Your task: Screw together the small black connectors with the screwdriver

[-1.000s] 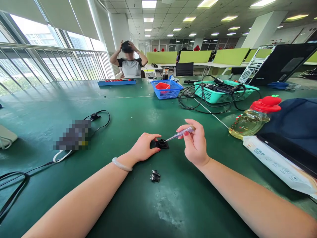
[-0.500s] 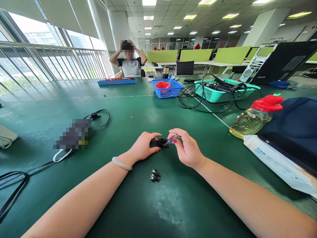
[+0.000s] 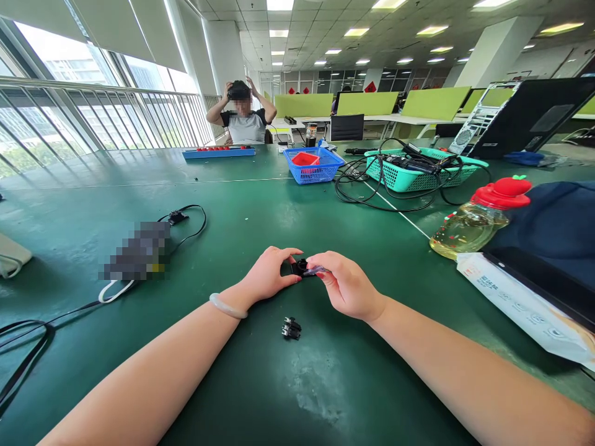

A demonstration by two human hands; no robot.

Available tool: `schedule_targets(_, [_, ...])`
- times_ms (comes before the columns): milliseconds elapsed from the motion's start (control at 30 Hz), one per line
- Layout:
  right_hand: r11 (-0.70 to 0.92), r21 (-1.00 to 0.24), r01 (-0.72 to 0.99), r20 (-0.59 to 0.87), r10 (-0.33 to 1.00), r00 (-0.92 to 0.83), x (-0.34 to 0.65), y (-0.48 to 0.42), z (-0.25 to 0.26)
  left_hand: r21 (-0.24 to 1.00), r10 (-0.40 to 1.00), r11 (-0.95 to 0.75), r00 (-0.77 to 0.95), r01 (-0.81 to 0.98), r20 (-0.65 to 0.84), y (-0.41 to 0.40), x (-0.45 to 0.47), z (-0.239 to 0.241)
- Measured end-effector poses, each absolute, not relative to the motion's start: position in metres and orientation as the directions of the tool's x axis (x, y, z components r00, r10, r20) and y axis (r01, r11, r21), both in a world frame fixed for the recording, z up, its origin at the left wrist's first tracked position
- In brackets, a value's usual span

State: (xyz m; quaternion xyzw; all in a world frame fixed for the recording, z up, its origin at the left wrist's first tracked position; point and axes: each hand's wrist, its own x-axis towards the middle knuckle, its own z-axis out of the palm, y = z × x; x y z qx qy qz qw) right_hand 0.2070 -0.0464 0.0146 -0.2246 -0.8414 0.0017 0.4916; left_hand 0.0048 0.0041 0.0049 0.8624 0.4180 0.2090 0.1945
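A small black square part (image 3: 299,267) lies on the green table (image 3: 288,384) in front of me. My left hand (image 3: 268,275) is curled over its left side and pins it down with the fingertips. My right hand (image 3: 344,286) is closed around a small clear-handled screwdriver (image 3: 315,270), whose tip points left into the part; most of the tool is hidden by my fingers. A second small black component (image 3: 290,329) with metal pins lies loose on the table just nearer to me, between my forearms.
A bottle with a red cap (image 3: 478,217) and a white packet (image 3: 520,303) lie at right. A blue basket (image 3: 313,166) and a teal basket with cables (image 3: 418,170) stand farther back. Black cables (image 3: 186,220) run at left. A person sits across the table (image 3: 242,121).
My right hand has come down and left, bringing the screwdriver from a raised slant to lie low against the black part. My left hand has stayed on the part.
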Motion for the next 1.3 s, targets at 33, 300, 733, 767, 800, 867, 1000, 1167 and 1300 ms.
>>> schedule_targets(33, [0.900,-0.226,0.372,0.832,0.377,-0.406,0.207,-0.046,0.015,0.514,0.802,-0.574,0.564,0.638,0.196,0.004,0.005,0.006])
schedule_targets(300, [0.904,-0.188,0.383,0.821,0.359,-0.445,0.207,-0.045,0.013,0.508,0.804,-0.575,0.560,0.641,0.202,0.003,0.006,0.006])
schedule_targets(733, [0.754,-0.508,0.417,0.744,0.628,-0.228,0.210,-0.043,0.010,0.499,0.801,-0.581,0.560,0.642,0.213,0.005,0.004,0.003])
schedule_targets(767, [0.754,-0.527,0.391,0.762,0.623,-0.175,0.211,-0.042,0.009,0.504,0.801,-0.580,0.561,0.640,0.211,0.005,0.004,0.003])
schedule_targets(800, [0.758,-0.544,0.359,0.782,0.613,-0.110,0.212,-0.042,0.008,0.508,0.801,-0.579,0.561,0.637,0.208,0.005,0.004,0.003])
schedule_targets(867, [0.758,-0.577,0.305,0.800,0.600,0.020,0.213,-0.039,0.007,0.517,0.801,-0.576,0.563,0.633,0.203,0.005,0.004,0.003])
schedule_targets(1000, [0.703,-0.641,0.309,0.755,0.650,0.085,0.217,-0.031,0.004,0.519,0.804,-0.571,0.561,0.637,0.196,0.005,0.005,0.004])
schedule_targets(1167, [0.663,-0.674,0.326,0.715,0.697,0.060,0.219,-0.027,0.002,0.510,0.789,-0.598,0.565,0.618,0.240,0.004,0.004,0.005])
schedule_targets(1300, [0.654,-0.699,0.291,0.699,0.710,0.084,0.218,-0.028,0.003,0.520,0.792,-0.602,0.538,0.606,0.289,0.002,0.003,0.007])
